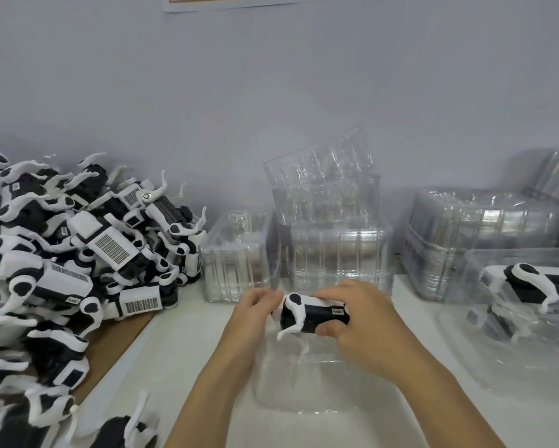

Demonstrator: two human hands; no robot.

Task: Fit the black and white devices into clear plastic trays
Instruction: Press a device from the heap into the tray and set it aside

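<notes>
Right hand: fingers curled over the top of a black-bodied device with white curved legs, thumb pressed against its near lower edge; the grasp is firm. Left hand: fingertips pinch the device's left end at the white rounded joint with a black disc. The device is held level, lengthwise left to right, a small white label facing the camera on its right half. Two white legs hang from its underside.

Directly below the device lies an open clear plastic tray on the white tabletop; the legs reach down toward its far edge, and whether they touch it cannot be told.

Behind the hands, against the pale wall, stand stacks of empty clear plastic trays, the uppermost one tilted. To the right, further clear trays are stacked, and in front of them a clear tray holding a black and white device, seated with legs down.

To the left, a large heap of identical black and white devices rests partly on a brown cardboard sheet, legs pointing in all directions. A paper sheet's lower edge shows on the wall at the top.
</notes>
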